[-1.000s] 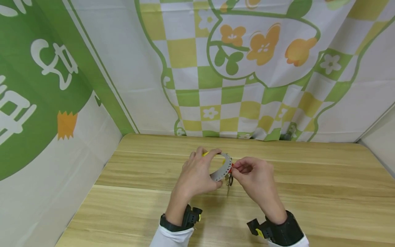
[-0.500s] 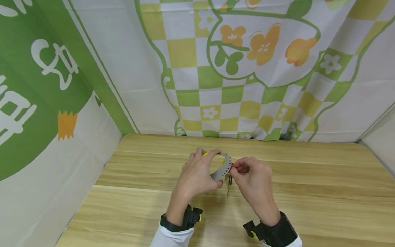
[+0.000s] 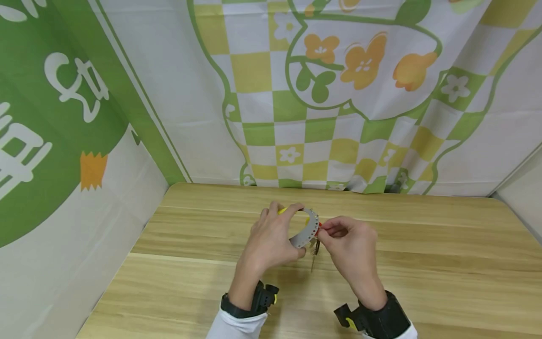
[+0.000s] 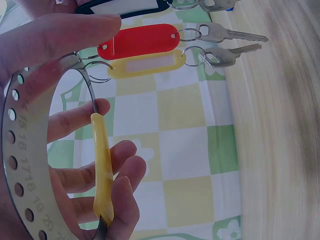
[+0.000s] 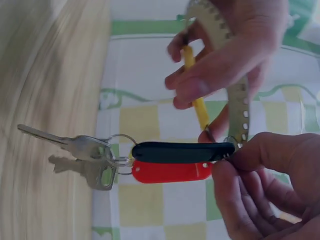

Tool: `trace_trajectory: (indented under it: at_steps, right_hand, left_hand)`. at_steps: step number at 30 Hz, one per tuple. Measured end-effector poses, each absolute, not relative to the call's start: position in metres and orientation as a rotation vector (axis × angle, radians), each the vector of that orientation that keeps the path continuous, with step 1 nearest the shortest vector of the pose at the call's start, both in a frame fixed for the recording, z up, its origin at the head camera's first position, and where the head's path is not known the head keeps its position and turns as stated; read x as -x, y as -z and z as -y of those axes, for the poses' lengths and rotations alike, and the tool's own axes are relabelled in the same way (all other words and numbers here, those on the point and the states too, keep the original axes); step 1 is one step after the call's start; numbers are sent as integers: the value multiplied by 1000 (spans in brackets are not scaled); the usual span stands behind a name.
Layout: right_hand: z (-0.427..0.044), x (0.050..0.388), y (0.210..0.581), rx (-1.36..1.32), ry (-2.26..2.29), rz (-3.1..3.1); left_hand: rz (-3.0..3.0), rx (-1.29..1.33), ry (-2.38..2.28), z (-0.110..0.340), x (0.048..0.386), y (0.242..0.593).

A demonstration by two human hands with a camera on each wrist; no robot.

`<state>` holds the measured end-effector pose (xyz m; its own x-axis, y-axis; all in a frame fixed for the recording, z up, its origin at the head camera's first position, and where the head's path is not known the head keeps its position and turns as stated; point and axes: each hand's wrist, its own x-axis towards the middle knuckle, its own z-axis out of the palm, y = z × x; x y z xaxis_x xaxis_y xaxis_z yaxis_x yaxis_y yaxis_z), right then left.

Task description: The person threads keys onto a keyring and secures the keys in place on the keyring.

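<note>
My left hand (image 3: pixel 271 240) holds a round metal key holder (image 3: pixel 304 237), a flat band with numbered holes and a yellow grip (image 4: pixel 102 170). Near the band's right side, my right hand (image 3: pixel 353 249) pinches the end of a dark key tag (image 5: pixel 182 152) between thumb and forefinger, where its small ring meets the band. Beside it hang a red key tag (image 4: pixel 140 42) and a yellow key tag (image 4: pixel 181 59), both ringed to the holder. Silver keys (image 5: pixel 89 148) dangle from the tags' far ends. Fingertips partly hide the dark tag's ring.
Both hands are above a wooden table (image 3: pixel 186 263). A green, yellow and white checked cloth (image 3: pixel 322 127) hangs behind its far edge, and a green and white cloth (image 3: pixel 139 207) hangs along the left side. Black wrist cameras (image 3: pixel 267 295) sit on both wrists.
My right hand shifts slightly left, then a little back to the right, still pinching by the band. The left hand and the key holder stay almost in place.
</note>
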<state>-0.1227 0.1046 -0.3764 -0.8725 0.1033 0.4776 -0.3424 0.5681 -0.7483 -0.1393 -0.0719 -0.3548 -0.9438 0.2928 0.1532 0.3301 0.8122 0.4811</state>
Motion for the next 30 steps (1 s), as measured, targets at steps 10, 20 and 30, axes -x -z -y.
trace_trajectory:
  at_steps: [10,20,30]
  right_hand:
    - [-102,123,383,-484,-774,2204]
    - [-101,122,385,-500,-778,2213]
    - [-104,123,380,-305,-997,2324]
  left_hand:
    - [2942,486,792,72,139,356]
    - [2944,471,819,72,139,355]
    - [2932,442,836,73,140,356]
